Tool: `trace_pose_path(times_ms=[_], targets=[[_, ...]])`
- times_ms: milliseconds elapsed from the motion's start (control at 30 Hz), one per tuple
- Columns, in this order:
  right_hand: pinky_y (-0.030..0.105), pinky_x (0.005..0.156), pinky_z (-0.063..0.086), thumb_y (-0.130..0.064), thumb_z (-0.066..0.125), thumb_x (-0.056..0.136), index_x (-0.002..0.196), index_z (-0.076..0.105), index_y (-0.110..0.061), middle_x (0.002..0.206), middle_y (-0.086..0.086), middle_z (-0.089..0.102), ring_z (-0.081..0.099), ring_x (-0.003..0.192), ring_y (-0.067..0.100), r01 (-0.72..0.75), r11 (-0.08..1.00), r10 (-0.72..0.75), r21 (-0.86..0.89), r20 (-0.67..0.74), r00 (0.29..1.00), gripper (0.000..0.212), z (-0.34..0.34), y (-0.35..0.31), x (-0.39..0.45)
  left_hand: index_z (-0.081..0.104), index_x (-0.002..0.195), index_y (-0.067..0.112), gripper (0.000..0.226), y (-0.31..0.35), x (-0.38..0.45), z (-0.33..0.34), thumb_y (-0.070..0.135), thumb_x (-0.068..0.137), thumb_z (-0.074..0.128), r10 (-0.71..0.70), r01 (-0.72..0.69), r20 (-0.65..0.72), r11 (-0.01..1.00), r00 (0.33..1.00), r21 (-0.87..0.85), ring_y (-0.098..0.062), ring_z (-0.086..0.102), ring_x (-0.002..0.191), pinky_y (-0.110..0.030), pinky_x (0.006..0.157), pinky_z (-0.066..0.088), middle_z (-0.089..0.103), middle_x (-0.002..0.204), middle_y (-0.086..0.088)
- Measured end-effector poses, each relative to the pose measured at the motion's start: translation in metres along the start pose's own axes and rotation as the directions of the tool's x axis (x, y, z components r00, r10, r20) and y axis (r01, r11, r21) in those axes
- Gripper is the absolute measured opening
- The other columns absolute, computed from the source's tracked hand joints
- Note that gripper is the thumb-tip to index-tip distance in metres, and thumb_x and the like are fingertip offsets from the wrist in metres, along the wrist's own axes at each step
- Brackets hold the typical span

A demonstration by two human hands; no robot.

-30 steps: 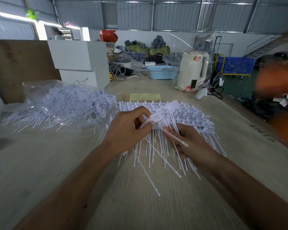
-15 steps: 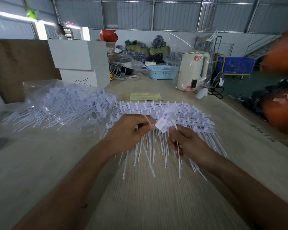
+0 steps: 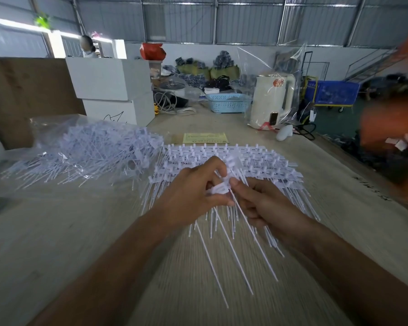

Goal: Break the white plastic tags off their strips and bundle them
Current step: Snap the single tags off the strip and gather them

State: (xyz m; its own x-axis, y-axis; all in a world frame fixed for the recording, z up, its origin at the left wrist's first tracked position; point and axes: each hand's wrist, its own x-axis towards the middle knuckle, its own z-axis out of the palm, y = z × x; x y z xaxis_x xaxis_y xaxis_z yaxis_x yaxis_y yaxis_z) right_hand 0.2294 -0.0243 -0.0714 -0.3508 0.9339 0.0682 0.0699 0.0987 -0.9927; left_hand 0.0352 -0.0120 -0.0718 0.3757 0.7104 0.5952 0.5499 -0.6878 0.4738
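Tag strips (image 3: 257, 161) — spread on table (image 3: 57, 231). Above them, left hand (image 3: 189, 196) and right hand (image 3: 266, 208) both pinched loose tags (image 3: 219, 190) — stems trailing nearward.

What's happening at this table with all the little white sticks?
A person is working through white plastic tags. Both hands meet over the stack of tag strips on the table: the left hand and right hand pinch a small bunch of tags, stems hanging down. A bagged pile of tags lies to the left.
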Motion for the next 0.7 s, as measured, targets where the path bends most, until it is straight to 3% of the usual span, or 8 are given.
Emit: trace_pose_path(times_ms=[100, 233, 367, 500, 600, 700], targets=[[0.023, 0.044, 0.019, -0.046, 0.066, 0.088, 0.079, 0.06, -0.016, 0.057, -0.004, 0.031, 0.026, 0.047, 0.008, -0.004, 0.999, 0.005, -0.047, 0.014, 1.0, 0.032, 0.0, 0.0, -0.001, 0.045, 0.091, 0.033, 0.049, 0.0, 0.0, 0.001, 0.034, 0.07, 0.089, 0.02, -0.02, 0.015, 0.999, 1.0, -0.033, 0.002, 0.053, 0.051, -0.008, 0.049, 0.034, 0.07, 0.074, 0.011], [0.023, 0.044, 0.021, -0.037, 0.063, 0.096, 0.09, 0.062, -0.005, 0.058, -0.004, 0.032, 0.027, 0.047, 0.009, -0.017, 0.997, 0.018, -0.075, 0.008, 1.0, 0.033, -0.001, 0.003, 0.002, 0.047, 0.093, 0.033, 0.043, 0.0, -0.001, 0.002, 0.037, 0.074, 0.086, 0.015, -0.014, 0.082, 1.0, 0.997, -0.019, 0.001, 0.055, 0.06, -0.01, 0.053, 0.036, 0.071, 0.081, 0.017], [0.022, 0.041, 0.019, -0.028, 0.059, 0.1, 0.065, 0.059, -0.025, 0.056, -0.007, 0.031, 0.025, 0.044, 0.007, -0.01, 1.0, 0.012, 0.019, -0.107, 0.994, 0.036, -0.005, 0.003, 0.005, 0.055, 0.11, 0.03, 0.022, -0.004, 0.0, -0.003, 0.039, 0.093, 0.066, -0.018, 0.018, 0.081, 1.0, 0.997, -0.002, 0.001, 0.063, 0.092, -0.029, 0.076, 0.053, 0.069, 0.1, 0.013], [0.02, 0.039, 0.022, -0.028, 0.058, 0.101, 0.053, 0.057, -0.032, 0.054, -0.01, 0.029, 0.024, 0.042, 0.006, 0.029, 0.996, -0.015, 0.08, -0.169, 0.986, 0.048, -0.009, 0.001, 0.007, 0.052, 0.131, 0.034, 0.038, -0.009, -0.002, -0.007, 0.039, 0.095, 0.063, -0.088, 0.066, 0.115, 0.982, 0.989, 0.178, -0.012, 0.059, 0.106, -0.035, 0.088, 0.051, 0.064, 0.12, 0.007], [0.021, 0.039, 0.022, -0.03, 0.058, 0.101, 0.055, 0.06, -0.033, 0.054, -0.009, 0.03, 0.026, 0.042, 0.007, 0.039, 0.996, -0.025, 0.076, -0.168, 0.985, 0.046, -0.008, 0.001, 0.006, 0.058, 0.123, 0.036, 0.032, -0.009, -0.002, -0.007, 0.043, 0.092, 0.064, -0.074, 0.057, 0.051, 0.959, 0.996, 0.279, -0.015, 0.059, 0.098, -0.037, 0.083, 0.05, 0.065, 0.111, 0.007], [0.023, 0.043, 0.021, -0.037, 0.062, 0.097, 0.073, 0.065, -0.024, 0.056, -0.008, 0.03, 0.026, 0.044, 0.008, 0.034, 0.998, -0.026, 0.058, -0.141, 0.99, 0.028, -0.005, 0.001, 0.004, 0.065, 0.116, 0.029, 0.026, -0.007, -0.003, -0.009, 0.039, 0.092, 0.061, 0.002, -0.002, 0.0, 0.944, 1.0, 0.329, -0.019, 0.062, 0.091, -0.037, 0.075, 0.051, 0.068, 0.103, 0.004]])
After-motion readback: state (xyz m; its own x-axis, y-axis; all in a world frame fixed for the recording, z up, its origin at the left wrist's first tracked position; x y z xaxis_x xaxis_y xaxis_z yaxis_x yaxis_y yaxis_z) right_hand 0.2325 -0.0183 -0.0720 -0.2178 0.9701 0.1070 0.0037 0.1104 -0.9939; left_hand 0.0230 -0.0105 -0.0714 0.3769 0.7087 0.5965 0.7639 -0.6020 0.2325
